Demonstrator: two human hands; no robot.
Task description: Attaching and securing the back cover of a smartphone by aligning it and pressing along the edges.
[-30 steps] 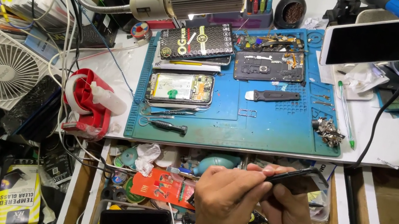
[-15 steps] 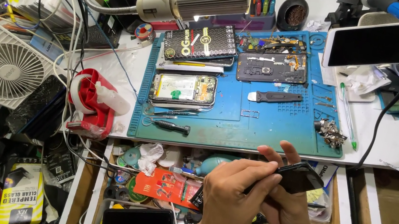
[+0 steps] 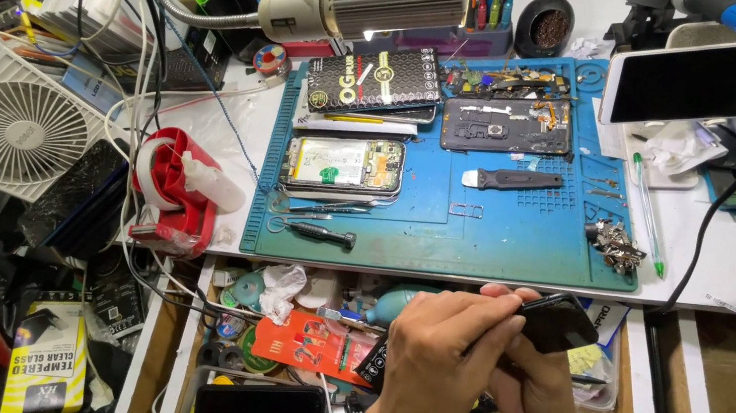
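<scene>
The small black phone part (image 3: 560, 321) sits in the near middle of the scene, held in the air over the open drawer (image 3: 635, 405) just in front of the blue work mat (image 3: 484, 237). The right hand (image 3: 538, 388) cups it from below, fingers wrapped shut around its near end, so most of the part sticks out up and to the right of the grip. The left hand (image 3: 438, 350) comes over the top with its fingers pinched together at the part's left edge; whether a thin tool sits in that pinch I cannot tell. To do this well, the lower hand should seemingly hold firm but lightly, with the part close over the drawer so anything that slips lands there, while the pinching fingers work along the edge in small moves instead of twisting. Further out, on the mat, lie an opened phone (image 3: 342, 165) at the left, a dark back frame (image 3: 506, 127) at the far side, a black-handled scraper (image 3: 516, 180) in the middle and a small screwdriver (image 3: 320, 234) near the front left. A white fan (image 3: 5, 122) stands well off at the left
</scene>
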